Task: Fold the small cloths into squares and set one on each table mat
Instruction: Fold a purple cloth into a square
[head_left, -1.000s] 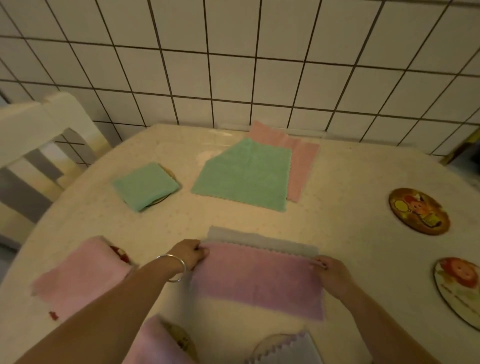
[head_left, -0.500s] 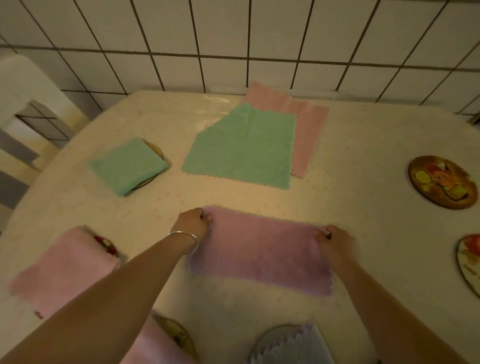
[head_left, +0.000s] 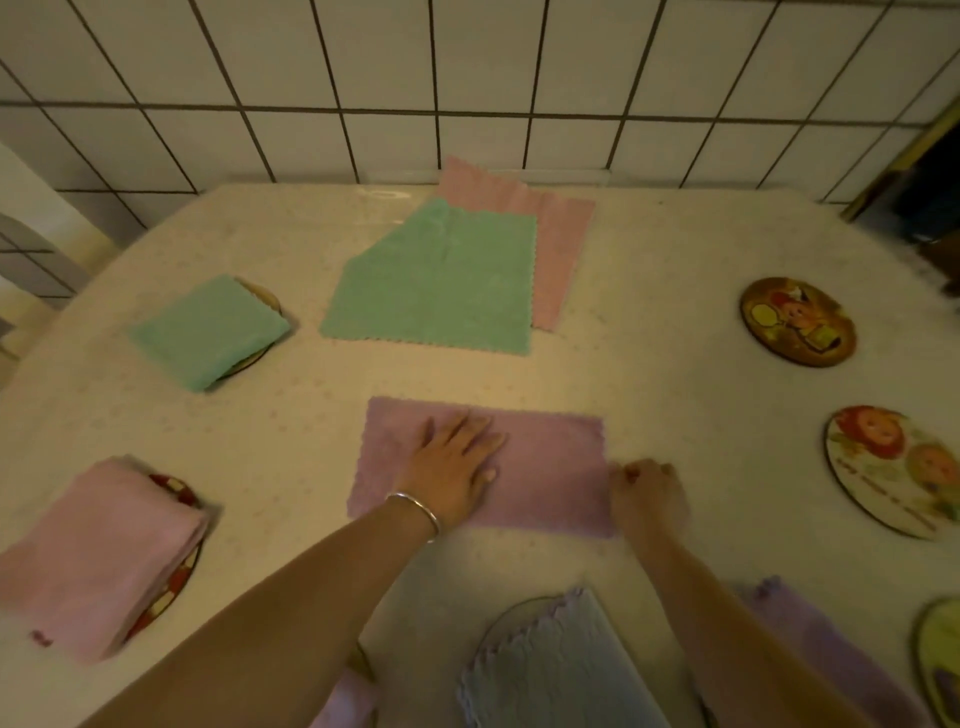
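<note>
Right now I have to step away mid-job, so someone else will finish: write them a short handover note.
Left hand lies flat on the mauve cloth, folded in half. Right hand pinches its right edge.
Done: green square and pink square each sit on a mat; a blue cloth lies on the near mat.
Left: fold the mauve cloth again, then the flat green cloth and pink cloth. Two right-side mats are bare.
</note>
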